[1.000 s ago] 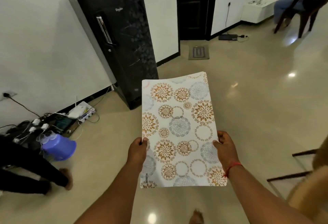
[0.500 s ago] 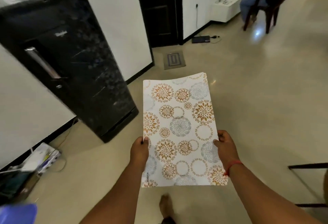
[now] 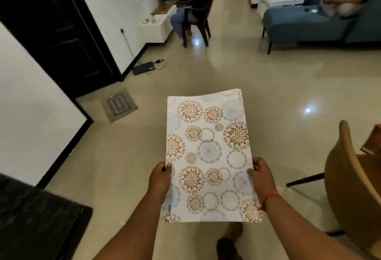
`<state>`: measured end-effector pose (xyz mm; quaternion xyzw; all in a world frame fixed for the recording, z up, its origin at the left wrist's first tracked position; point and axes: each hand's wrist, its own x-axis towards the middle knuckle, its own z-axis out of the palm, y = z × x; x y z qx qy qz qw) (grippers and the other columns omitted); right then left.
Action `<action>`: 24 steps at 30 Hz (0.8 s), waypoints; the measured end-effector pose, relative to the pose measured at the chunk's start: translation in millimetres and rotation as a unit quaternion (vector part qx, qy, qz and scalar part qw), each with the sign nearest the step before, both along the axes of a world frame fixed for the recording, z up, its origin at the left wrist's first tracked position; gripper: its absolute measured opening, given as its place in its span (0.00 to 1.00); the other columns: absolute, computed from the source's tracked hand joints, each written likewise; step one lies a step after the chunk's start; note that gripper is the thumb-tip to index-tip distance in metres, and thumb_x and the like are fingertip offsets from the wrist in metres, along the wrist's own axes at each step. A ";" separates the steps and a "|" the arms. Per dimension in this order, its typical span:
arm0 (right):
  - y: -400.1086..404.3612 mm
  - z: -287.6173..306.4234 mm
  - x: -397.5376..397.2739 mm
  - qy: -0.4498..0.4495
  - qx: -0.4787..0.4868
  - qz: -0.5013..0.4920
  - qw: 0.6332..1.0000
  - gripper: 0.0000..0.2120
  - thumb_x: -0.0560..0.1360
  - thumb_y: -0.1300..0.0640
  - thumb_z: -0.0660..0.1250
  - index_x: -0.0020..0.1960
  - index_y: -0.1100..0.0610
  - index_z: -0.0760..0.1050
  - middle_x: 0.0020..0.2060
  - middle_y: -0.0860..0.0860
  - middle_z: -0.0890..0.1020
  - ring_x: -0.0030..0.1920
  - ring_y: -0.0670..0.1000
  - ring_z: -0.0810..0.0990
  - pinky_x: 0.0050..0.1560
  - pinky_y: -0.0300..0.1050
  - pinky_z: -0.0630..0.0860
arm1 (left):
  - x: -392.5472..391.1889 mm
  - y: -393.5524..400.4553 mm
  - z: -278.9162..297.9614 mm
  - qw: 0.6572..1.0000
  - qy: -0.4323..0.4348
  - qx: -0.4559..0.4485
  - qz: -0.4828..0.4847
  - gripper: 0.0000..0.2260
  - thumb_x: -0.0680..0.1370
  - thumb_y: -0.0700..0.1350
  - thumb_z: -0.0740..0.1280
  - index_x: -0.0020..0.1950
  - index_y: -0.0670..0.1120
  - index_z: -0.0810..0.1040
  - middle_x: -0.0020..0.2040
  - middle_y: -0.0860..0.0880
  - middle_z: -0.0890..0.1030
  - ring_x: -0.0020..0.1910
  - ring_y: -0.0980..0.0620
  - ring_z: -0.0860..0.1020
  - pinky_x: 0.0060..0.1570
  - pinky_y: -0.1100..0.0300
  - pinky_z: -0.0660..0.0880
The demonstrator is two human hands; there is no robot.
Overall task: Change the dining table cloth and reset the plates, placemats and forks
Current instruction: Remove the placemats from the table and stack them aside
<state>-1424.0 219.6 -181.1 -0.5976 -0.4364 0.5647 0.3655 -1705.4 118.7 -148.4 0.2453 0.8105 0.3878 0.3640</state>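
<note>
I hold a stack of white placemats [image 3: 208, 148] printed with gold and grey flower circles, flat in front of me above the floor. My left hand [image 3: 159, 177] grips the left edge, thumb on top. My right hand [image 3: 261, 174], with a red thread at the wrist, grips the right edge. Layered edges show at the far end of the stack. No table, plates or forks are in view.
A tan chair [image 3: 350, 177] stands at the right. The black fridge [image 3: 39, 218] fills the lower left corner, a dark door [image 3: 55, 31] the upper left. A small mat [image 3: 118, 104] lies on the floor. One person sits on a chair [image 3: 198, 18], another on the blue sofa [image 3: 309, 22].
My view has swung to the right: the fridge slid to the lower left, the sofa and seated people came into view. The placemats stay held the same way.
</note>
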 end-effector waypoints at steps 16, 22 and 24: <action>389.4 15.3 60.2 -0.017 0.003 -0.120 0.993 0.18 0.74 0.72 0.59 0.51 0.51 0.76 0.49 0.51 0.84 0.51 0.53 0.82 0.50 0.49 0.77 | 45.3 453.7 2.3 0.990 -0.023 -0.029 -0.139 0.10 0.84 0.48 0.59 0.46 0.44 0.71 0.40 0.44 0.70 0.38 0.50 0.68 0.37 0.58 0.63; 495.9 11.8 84.3 -0.033 -0.002 -0.208 0.978 0.17 0.75 0.72 0.59 0.52 0.53 0.76 0.49 0.52 0.84 0.52 0.56 0.82 0.52 0.51 0.77 | 72.0 617.8 -4.5 0.968 -0.006 -0.036 -0.247 0.14 0.84 0.46 0.60 0.39 0.44 0.68 0.34 0.47 0.67 0.31 0.51 0.63 0.34 0.57 0.60; 521.7 14.2 93.9 -0.030 -0.014 -0.249 0.968 0.16 0.76 0.72 0.59 0.52 0.53 0.76 0.49 0.52 0.84 0.51 0.55 0.82 0.52 0.52 0.77 | 83.5 669.7 1.1 0.953 -0.003 -0.049 -0.297 0.14 0.84 0.45 0.60 0.38 0.46 0.69 0.34 0.49 0.69 0.32 0.53 0.66 0.32 0.58 0.62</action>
